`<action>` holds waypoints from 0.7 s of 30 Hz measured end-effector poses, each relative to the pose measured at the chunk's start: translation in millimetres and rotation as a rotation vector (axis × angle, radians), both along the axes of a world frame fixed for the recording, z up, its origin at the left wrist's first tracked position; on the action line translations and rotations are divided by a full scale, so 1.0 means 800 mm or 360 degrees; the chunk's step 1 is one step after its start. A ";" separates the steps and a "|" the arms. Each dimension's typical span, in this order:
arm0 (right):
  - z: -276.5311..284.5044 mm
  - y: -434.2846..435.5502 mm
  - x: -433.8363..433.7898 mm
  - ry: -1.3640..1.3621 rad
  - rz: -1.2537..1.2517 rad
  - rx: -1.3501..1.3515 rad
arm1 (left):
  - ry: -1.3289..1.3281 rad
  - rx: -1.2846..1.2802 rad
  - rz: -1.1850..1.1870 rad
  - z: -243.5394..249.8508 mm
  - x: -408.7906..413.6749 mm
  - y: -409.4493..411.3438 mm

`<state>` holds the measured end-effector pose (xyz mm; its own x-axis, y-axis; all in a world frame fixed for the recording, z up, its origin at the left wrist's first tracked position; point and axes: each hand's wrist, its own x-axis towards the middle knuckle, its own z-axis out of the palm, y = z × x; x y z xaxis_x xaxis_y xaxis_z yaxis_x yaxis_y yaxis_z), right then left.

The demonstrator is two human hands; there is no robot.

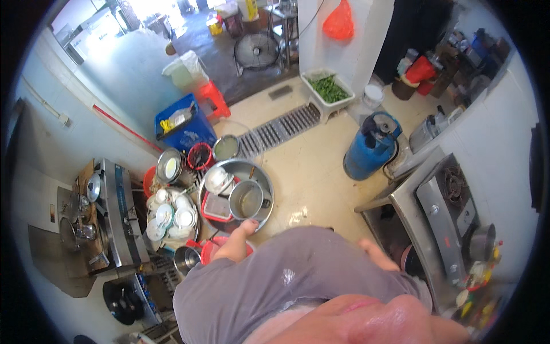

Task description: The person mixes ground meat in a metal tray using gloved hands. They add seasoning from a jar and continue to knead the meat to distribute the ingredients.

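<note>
My left hand (248,228) is at the near rim of a large round metal basin (269,189) on the floor. Whether its fingers grip the rim cannot be made out. Inside the basin are a metal pot (245,200), white bowls (216,179) and a white rectangular container (216,207) with red around it. My right hand (373,251) hangs low beside my body, left of the metal stove stand (393,200); its fingers are blurred. Below my left forearm sits a red basin (209,249), with a metal pot (187,259) beside it.
Stacked dishes (165,217) fill a tub at left. Behind the metal basin are a red basket (200,155), a pot of liquid (226,147) and a blue bin (182,124). A floor drain grate (281,129) runs toward a tub of greens (328,88). A blue gas cylinder (369,150) stands right.
</note>
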<state>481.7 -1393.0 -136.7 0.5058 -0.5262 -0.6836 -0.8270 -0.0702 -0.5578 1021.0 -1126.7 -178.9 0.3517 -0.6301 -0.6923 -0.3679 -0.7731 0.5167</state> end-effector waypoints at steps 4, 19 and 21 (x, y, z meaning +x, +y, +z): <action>-0.036 -0.178 0.153 -0.0210 -0.0329 -0.0139 | -0.0108 -0.0003 -0.0250 -0.021 0.041 0.036; 0.036 -0.504 0.365 0.0684 0.0101 0.0469 | -0.0074 0.0644 0.0342 -0.055 0.246 -0.209; 0.025 -0.573 0.342 0.0715 -0.0024 0.0351 | -0.0245 -0.0056 0.0364 -0.047 0.297 -0.300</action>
<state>755.0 -1851.7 -116.3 0.1292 -0.3494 -0.9280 -0.9890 0.0229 -0.1463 1258.6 -1366.6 -216.3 0.5871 -0.5447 -0.5988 -0.2622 -0.8278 0.4960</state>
